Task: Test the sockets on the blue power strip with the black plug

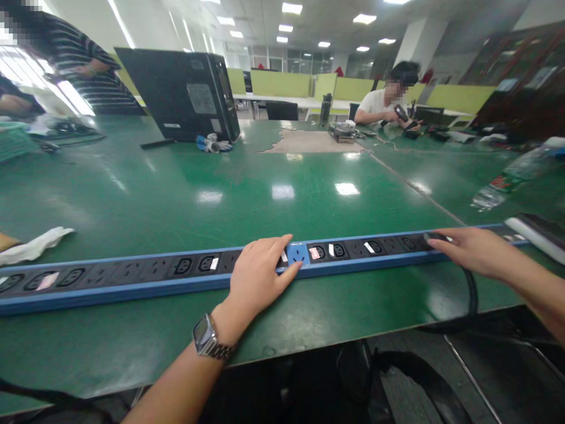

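Note:
A long blue power strip with a row of black sockets lies across the near part of the green table. My left hand, a watch on its wrist, is closed over the strip near the middle, with fingers on the far edge and thumb on the near one. A bright blue socket shows beside the thumb. Towards the strip's right end, my right hand grips a black plug low over the sockets. Its black cable hangs below the hand. Whether the plug touches a socket is hidden.
A black computer case stands at the back left, gloves beside it. A plastic bottle lies at right, near a dark object with a white edge. White cloth is at left. Two people are across the table.

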A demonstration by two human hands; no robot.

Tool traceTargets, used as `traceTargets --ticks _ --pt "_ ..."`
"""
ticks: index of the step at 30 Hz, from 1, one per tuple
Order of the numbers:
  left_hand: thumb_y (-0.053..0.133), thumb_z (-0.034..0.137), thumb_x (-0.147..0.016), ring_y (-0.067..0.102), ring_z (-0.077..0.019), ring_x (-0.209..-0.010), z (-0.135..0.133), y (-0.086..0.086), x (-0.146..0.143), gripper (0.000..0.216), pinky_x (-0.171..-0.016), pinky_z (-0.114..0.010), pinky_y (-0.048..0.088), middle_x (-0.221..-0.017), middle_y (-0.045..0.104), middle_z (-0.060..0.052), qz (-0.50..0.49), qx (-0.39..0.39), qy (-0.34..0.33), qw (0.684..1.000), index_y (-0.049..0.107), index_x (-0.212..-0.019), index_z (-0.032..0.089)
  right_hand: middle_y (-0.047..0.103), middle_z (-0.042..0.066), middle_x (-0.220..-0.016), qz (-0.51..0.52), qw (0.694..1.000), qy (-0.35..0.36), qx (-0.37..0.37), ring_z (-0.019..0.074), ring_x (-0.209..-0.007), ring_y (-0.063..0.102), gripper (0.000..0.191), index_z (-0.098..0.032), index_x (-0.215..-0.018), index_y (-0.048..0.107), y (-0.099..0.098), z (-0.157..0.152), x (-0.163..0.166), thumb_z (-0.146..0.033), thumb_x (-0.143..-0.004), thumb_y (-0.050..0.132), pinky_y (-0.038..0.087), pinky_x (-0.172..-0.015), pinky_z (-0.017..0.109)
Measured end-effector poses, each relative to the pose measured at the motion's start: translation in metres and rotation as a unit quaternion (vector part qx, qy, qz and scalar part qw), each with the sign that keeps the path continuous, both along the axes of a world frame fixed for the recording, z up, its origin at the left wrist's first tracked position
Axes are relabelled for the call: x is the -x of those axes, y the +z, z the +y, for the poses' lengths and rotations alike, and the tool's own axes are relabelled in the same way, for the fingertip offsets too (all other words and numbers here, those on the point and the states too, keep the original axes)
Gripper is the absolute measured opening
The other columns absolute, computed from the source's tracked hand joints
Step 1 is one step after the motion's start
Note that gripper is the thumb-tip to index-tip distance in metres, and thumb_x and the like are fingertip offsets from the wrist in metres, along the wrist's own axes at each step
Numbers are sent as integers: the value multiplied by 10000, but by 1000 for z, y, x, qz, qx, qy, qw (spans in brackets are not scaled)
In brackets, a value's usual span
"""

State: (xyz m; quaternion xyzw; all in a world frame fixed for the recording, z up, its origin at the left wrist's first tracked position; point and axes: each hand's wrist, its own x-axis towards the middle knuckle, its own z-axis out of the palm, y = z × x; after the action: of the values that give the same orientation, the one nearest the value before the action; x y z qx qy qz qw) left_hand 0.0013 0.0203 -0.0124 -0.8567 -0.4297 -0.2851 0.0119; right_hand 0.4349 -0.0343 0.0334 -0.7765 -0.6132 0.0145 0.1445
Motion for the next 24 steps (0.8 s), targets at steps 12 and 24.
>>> traceTargets --ticks 12,24 --pt "505 226 -943 602 -205 -1115 -24 19 12 414 -988 -373 483 -1221 647 -71 -166 -95 -8 981 477 -1356 233 715 24 -818 423 876 186 -137 135 -607 632 266 -214 -1012 702 20 -23 219 -417 -890 581 487 -530 238" --pt "503 235 -928 606 -220 -1097 -5 24 111 317 -969 -357 488 -1189 656 -94 14 27 -68 997 563 -1235 183 582 -8 -595 354 928 70 -88 114 -511 544 364 -172 -786 702 -80 -46 190 -488 -895 556 424 -508 223"
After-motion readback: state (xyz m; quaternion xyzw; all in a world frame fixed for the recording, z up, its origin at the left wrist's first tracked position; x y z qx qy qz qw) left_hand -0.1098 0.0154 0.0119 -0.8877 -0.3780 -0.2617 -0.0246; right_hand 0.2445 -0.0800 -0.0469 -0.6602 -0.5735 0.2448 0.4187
